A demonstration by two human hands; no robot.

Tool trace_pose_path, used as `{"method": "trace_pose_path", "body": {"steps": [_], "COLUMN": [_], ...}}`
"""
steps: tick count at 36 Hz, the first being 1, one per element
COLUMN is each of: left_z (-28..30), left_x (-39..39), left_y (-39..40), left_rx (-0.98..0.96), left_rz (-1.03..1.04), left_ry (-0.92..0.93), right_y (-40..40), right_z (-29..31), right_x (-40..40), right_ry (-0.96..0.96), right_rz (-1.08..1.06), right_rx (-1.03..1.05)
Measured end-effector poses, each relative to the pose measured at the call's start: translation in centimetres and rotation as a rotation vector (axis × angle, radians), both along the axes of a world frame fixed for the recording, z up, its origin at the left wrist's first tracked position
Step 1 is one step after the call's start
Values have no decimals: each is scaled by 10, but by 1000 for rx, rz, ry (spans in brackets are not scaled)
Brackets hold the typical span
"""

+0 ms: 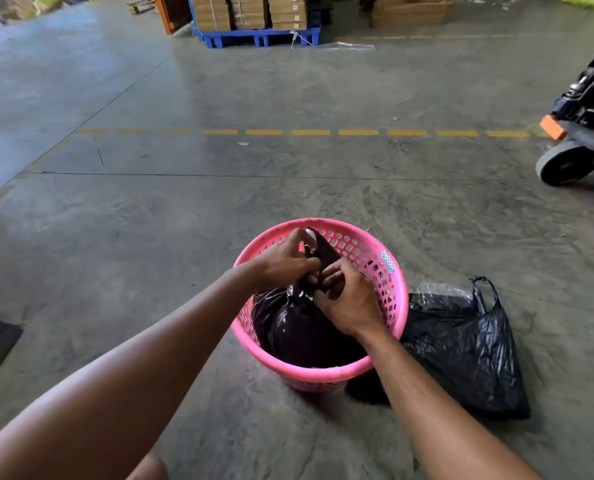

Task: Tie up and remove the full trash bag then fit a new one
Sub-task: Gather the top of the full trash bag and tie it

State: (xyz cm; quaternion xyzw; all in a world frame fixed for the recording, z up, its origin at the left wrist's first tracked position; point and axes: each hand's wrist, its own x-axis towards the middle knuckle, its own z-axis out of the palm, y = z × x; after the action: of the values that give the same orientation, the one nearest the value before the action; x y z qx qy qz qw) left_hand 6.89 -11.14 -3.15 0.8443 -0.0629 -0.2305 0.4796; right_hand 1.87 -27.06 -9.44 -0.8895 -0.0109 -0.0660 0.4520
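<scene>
Glossy black trash bag (299,327) bulges inside pink basket (390,271); left hand (285,263), right hand (349,299) grips pinching gathered neck.

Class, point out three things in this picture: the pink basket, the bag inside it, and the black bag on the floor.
Pink basket (323,372), head view: near rim.
Bag inside (299,334), head view: bulging side below the gathered neck.
Floor bag (468,355), head view: crinkled middle.
</scene>
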Motion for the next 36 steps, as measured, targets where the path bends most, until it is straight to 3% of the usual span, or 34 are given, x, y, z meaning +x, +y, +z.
{"method": "trace_pose_path", "body": {"steps": [3,8,13,16,23,31,36], "left_z": [18,21,26,24,-12,-37,-33], "left_x": [-3,-7,-6,2,6,0,7], "left_y": [-7,-17,-12,-1,24,22,39], "left_rx": [320,582,866,798,561,617,706], "left_rz": [-215,-427,-483,-417,-359,-236,-110], "left_ry": [-168,-360,-720,-756,-585,-535,-546], "right_y": [4,5,-2,-6,-13,-13,-17], "right_z": [4,7,1,-1,-2,-11,-11], "right_x": [0,4,3,2,8,9,10], "right_ry": [-86,-269,-166,-108,-63,-14,26], "right_rz": [41,67,-31,-37,-45,-60,-80], "right_rx": [102,15,88,54,24,53,-47]}}
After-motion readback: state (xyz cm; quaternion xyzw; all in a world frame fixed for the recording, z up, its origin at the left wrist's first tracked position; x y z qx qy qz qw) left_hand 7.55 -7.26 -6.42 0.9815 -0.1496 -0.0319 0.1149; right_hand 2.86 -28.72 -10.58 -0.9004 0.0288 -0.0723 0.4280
